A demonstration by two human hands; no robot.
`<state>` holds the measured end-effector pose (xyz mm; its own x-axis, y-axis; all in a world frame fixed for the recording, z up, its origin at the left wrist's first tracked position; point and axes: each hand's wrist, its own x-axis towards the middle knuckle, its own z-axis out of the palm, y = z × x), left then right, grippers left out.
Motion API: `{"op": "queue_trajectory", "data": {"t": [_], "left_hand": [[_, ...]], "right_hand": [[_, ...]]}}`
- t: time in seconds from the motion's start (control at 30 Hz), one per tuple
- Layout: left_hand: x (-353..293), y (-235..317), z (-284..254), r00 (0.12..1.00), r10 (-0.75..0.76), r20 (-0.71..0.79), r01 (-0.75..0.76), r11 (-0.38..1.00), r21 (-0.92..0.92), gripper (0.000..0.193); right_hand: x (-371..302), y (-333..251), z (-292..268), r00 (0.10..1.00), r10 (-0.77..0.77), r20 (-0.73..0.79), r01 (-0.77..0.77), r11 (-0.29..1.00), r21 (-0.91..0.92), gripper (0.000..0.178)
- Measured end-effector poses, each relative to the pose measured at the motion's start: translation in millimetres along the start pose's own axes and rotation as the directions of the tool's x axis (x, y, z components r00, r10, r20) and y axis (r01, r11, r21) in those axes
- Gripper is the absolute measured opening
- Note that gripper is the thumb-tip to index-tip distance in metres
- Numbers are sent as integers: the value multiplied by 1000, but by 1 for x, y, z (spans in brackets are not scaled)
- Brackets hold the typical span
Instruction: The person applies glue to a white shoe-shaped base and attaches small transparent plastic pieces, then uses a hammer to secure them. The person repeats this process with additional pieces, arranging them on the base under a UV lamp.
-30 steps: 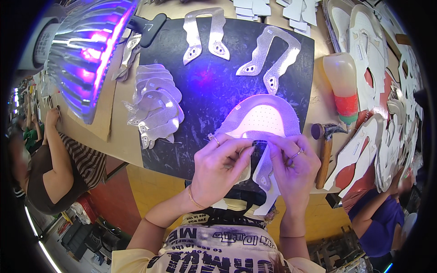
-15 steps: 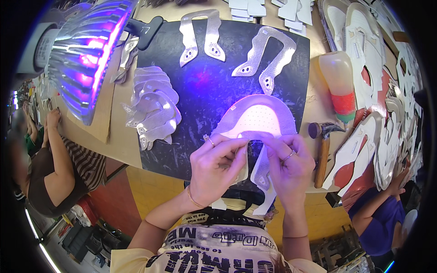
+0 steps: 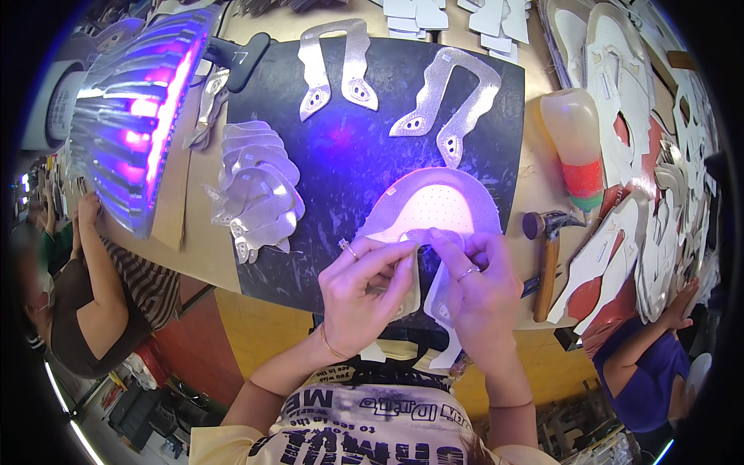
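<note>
The left hand (image 3: 358,291) keeps its grip pinched on the shoe upper (image 3: 438,203), flat on the black mat (image 3: 325,201). The right hand (image 3: 484,302) now stretches its index finger onto the inner edge; whether its grip is closed, I can't tell.

A big silver lamp (image 3: 128,116) glows purple at the top left. On the right, a hammer (image 3: 547,271) with a wooden handle lies on the tan table (image 3: 199,244), near a cream bottle (image 3: 570,128) with a red band. Past them are lots of flat white shapes (image 3: 601,263). A person in brown (image 3: 74,318) is far left, and a person in purple (image 3: 651,384) is far right. The floor (image 3: 256,322) is partly yellow and partly red.
</note>
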<state>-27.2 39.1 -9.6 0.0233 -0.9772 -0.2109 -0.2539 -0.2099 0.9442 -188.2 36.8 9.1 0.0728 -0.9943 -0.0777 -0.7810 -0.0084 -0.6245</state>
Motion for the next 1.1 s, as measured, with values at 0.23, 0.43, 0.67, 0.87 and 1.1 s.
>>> {"op": "queue_trajectory", "data": {"t": [0.23, 0.43, 0.67, 0.87, 1.1], "left_hand": [[1, 1, 0, 1000, 13, 10, -13, 1000, 21, 23], [2, 5, 0, 999, 39, 19, -40, 998, 53, 23], [3, 6, -1, 998, 49, 26, -50, 995, 82, 24], [3, 4, 1, 998, 66, 20, -68, 995, 67, 22], [-3, 0, 4, 996, 90, -2, -90, 996, 17, 16]], "right_hand": [[-4, 5, 5, 1000, 18, 10, -18, 999, 35, 34], [-11, 8, -2, 997, -79, 19, 80, 996, -31, 41], [-5, -2, 0, 996, -43, 81, 48, 997, -57, 41], [-3, -1, -1, 994, -85, 63, 90, 992, -86, 36], [-1, 8, -1, 972, -232, 35, 235, 968, -86, 52]]}}
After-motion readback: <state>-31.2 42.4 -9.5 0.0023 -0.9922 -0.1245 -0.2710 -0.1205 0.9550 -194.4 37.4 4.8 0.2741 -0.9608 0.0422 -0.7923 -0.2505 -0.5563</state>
